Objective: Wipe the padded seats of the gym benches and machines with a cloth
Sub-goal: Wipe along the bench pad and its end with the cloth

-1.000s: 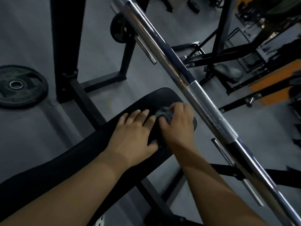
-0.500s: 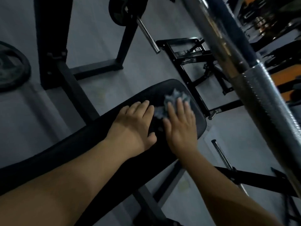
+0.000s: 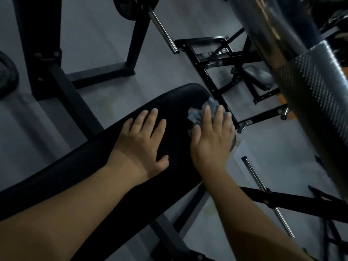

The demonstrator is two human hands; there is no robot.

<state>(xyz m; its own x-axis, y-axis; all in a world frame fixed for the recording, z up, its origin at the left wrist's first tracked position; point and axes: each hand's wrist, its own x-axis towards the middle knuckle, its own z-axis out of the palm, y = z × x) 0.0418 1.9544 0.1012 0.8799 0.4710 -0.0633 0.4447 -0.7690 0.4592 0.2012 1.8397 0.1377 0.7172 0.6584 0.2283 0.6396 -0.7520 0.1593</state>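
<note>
The right hand (image 3: pixel 211 140) is pressing a crumpled grey cloth (image 3: pixel 197 114) with straight fingers onto the far right end of the long black padded bench seat (image 3: pixel 105 170). The left hand (image 3: pixel 142 142) is lying flat, fingers spread, mid-seat, holding nothing, left of the cloth.

Black padded bench (image 3: pixel 175 99) carries our left hand (image 3: pixel 140 146) flat, grey cloth (image 3: pixel 195 114) near far end under our right hand (image 3: pixel 212 142).

Both hands on bench pad (image 3: pixel 90 166), cloth (image 3: pixel 197 113) under right, barbell (image 3: pixel 310 95) right
</note>
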